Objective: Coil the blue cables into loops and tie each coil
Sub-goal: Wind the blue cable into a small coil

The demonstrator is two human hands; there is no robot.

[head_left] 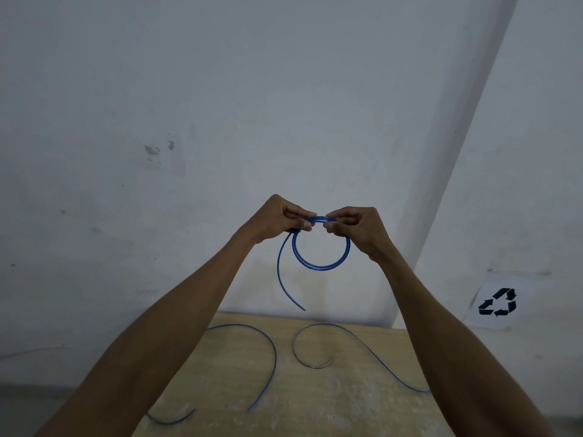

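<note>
- Above the table, in mid-air: blue coil hangs between both hands; left hand pinches its top-left, right hand its top-right; fingers curled tight on the strands
- coil tail dangles below the left pinch, clear of the tabletop
- loose blue cables lie on the table below; wall behind
</note>
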